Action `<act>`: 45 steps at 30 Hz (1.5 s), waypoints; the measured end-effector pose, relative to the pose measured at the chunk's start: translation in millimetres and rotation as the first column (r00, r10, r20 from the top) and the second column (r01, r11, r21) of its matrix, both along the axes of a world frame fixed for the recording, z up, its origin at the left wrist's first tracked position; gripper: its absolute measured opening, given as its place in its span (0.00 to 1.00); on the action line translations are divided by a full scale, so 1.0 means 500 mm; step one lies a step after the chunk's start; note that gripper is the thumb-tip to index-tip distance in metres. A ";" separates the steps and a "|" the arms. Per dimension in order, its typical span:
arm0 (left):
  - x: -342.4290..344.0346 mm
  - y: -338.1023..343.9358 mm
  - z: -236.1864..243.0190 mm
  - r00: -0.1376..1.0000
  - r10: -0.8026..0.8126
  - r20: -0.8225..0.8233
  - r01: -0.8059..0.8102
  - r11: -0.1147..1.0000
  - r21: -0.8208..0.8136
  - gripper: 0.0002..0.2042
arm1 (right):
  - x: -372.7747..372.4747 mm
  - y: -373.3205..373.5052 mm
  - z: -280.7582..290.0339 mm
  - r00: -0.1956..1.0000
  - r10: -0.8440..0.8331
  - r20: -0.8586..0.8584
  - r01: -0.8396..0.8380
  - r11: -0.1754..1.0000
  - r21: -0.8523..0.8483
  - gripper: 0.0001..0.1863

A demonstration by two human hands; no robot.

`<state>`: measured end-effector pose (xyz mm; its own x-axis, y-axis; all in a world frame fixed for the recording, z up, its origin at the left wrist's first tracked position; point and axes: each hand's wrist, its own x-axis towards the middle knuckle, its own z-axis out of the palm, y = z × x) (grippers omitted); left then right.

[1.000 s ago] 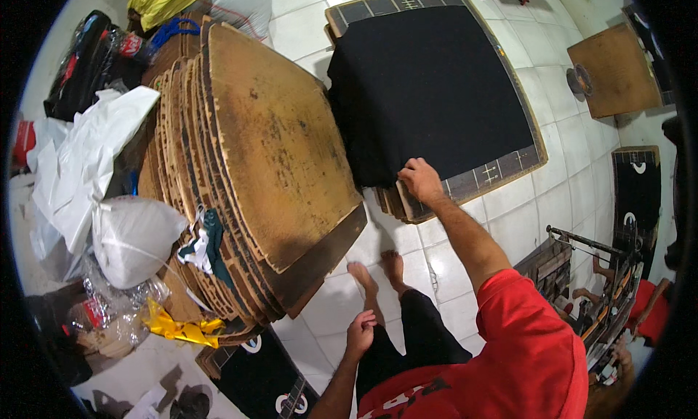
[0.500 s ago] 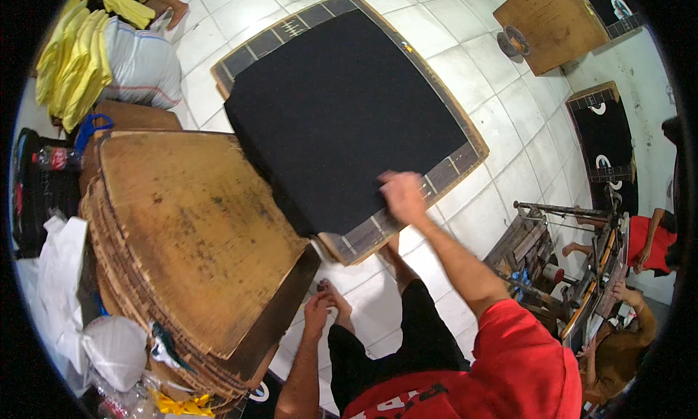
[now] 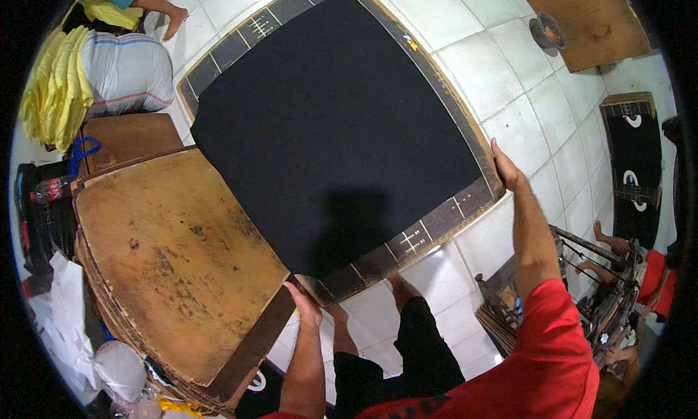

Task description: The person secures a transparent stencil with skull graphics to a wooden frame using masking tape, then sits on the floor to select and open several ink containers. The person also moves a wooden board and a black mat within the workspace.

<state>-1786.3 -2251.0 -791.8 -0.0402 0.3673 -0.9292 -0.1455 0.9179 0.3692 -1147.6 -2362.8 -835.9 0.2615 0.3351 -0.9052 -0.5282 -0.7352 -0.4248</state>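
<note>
A black cloth panel (image 3: 327, 135) lies flat over a wide board (image 3: 378, 263) with white guide lines along its dark border. My right hand (image 3: 509, 173) grips the board's right edge, thumb up along the rim and the other fingers hidden below. At the near left corner my left hand (image 3: 305, 306) holds the board from beneath, its thumb showing beside the corner. Past that corner, on the left, rises a tall stack of worn brown boards (image 3: 178, 259). A shadow falls across the cloth's near part.
Yellow cloths (image 3: 58, 92) and a stuffed white sack (image 3: 127, 74) sit at far left. A bottle (image 3: 49, 191) and white plastic bags (image 3: 69, 310) flank the stack. Rightward are a metal-framed rack (image 3: 582, 274), boards with printed black cloth (image 3: 631, 154), and other people at work.
My right hand has gone from the cloth's near edge to the board's right edge. My left hand has come up from beside my legs to the near corner. The board appears larger and closer.
</note>
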 end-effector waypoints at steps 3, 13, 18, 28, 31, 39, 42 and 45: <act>-0.027 0.041 -0.024 0.994 0.051 0.098 -0.042 0.995 -0.093 0.55 | -0.014 -0.012 0.028 0.996 0.062 0.061 -0.068 0.993 0.095 0.51; -0.013 0.036 -0.039 0.997 -0.047 0.055 0.048 0.999 -0.015 0.55 | -0.073 -0.028 0.027 0.997 0.035 0.071 -0.036 0.999 0.005 0.52; 0.031 0.019 0.072 0.930 -0.081 -0.359 0.165 0.964 0.208 0.45 | -0.125 -0.004 0.056 0.414 0.268 0.870 -0.082 0.963 -0.257 0.34; -0.237 0.096 0.580 -0.193 0.178 -0.965 0.837 0.543 -0.067 0.45 | -0.791 0.229 0.336 0.514 0.218 0.830 -0.596 0.787 0.162 0.18; -0.327 0.107 0.619 -0.167 -0.092 -0.982 0.768 0.612 -0.188 0.46 | -0.992 0.298 0.442 0.652 0.334 0.680 -0.694 0.623 0.360 0.18; -0.369 0.068 0.653 0.147 0.017 -0.989 0.892 0.429 0.140 0.38 | -1.381 0.468 0.646 0.559 0.607 0.565 -0.825 0.338 0.453 0.33; -0.378 0.058 0.674 0.341 0.028 -0.940 0.859 0.396 0.324 0.29 | -1.468 0.512 0.668 0.607 0.578 0.545 -0.795 0.424 0.435 0.41; -0.379 0.056 0.679 0.534 0.094 -0.840 0.759 0.385 0.526 0.24 | -1.506 0.557 0.675 0.557 0.476 0.681 -0.813 0.481 0.328 0.47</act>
<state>-1975.7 -2223.1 -452.1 -0.0890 0.9907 0.1026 0.7564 0.0002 0.6541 -1900.4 -2084.4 -498.4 0.0286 0.9521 -0.3044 0.3762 -0.2924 -0.8792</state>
